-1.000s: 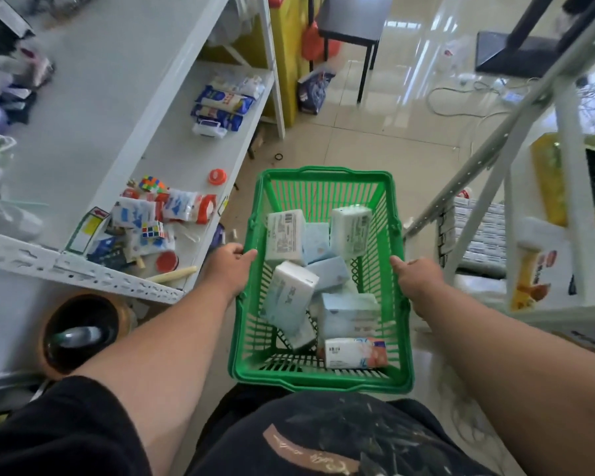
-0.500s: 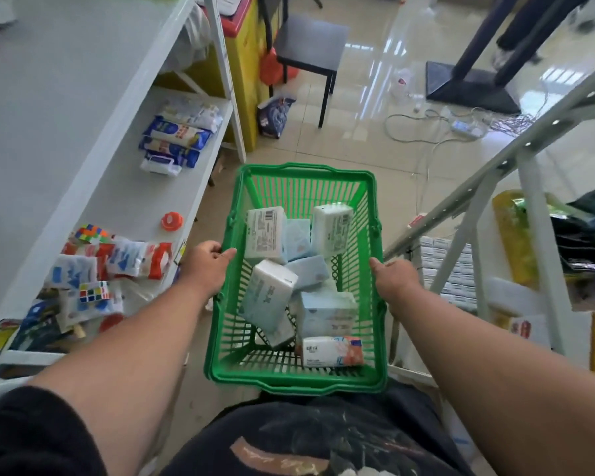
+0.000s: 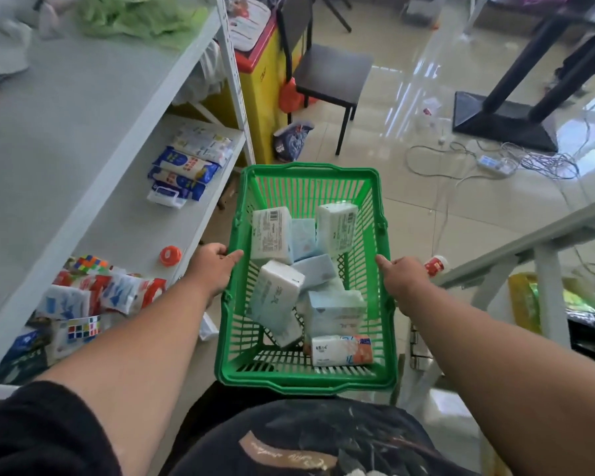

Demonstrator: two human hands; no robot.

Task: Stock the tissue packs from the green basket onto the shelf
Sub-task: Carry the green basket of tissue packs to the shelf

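Glossy tiled floor runs between two racks. On the left, the white shelf [image 3: 172,231] carries scattered packets and lies just beside the left hand [image 3: 213,266], the nearer one, which grips the green basket [image 3: 306,381] by its rim. Its long axis points away from the person. Inside, pale, plastic-wrapped tissue packs [image 3: 278,297] lie jumbled. The right hand [image 3: 401,278] grips the opposite rim.

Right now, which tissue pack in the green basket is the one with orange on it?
Find the green basket that the left hand and right hand hold by its sides. Look in its near right corner, closest to the person. The orange-marked pack lies flat there; its neighbours are plain white or pale blue.
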